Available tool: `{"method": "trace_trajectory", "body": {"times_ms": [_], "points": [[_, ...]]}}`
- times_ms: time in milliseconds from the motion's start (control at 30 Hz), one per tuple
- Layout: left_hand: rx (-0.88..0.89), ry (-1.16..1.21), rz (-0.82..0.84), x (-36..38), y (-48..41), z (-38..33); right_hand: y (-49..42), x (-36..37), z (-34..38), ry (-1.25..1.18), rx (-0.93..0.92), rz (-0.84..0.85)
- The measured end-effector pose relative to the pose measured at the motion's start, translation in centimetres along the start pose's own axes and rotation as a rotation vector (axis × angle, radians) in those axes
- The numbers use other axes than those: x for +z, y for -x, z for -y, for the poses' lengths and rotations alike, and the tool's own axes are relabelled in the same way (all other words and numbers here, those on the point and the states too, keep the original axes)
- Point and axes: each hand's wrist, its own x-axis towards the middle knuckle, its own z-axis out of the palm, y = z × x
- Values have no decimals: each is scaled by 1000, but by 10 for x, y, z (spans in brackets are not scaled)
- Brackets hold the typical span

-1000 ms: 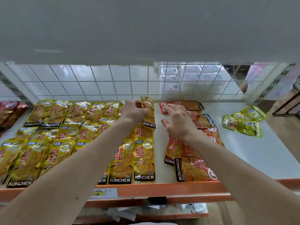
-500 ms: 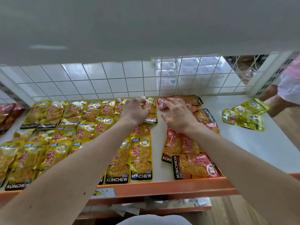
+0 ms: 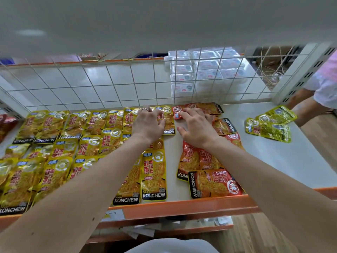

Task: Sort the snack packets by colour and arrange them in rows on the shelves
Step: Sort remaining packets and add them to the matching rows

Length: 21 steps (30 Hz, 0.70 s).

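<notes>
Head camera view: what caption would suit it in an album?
Left hand rests on a yellow foil snack packet, right hand on orange-red foil packets, on a white shelf.

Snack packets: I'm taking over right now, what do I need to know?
Left hand rests on a yellow packet at the back of the yellow rows. Right hand lies flat on the red packets beside them.
Done: the yellow rows cover the left of the shelf.
To do: red packets lie overlapped and crooked; green packets sit loose at the right.

Left hand presses a yellow KONCHEW packet; right hand rests on red packets; green packets lie farther right.
</notes>
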Motion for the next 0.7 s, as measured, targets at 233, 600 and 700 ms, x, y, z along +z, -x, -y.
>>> {"method": "trace_trajectory", "body": {"times_ms": [233,600,700], "points": [[-3,-86,-6,-1,3,-1,-5,6,-3,120,-3,162],[146,26,-45,0,37,-19,23,-4,-30,178,-28,140],[257,75,-23,1,57,-26,34,-10,-35,181,-41,164]]}}
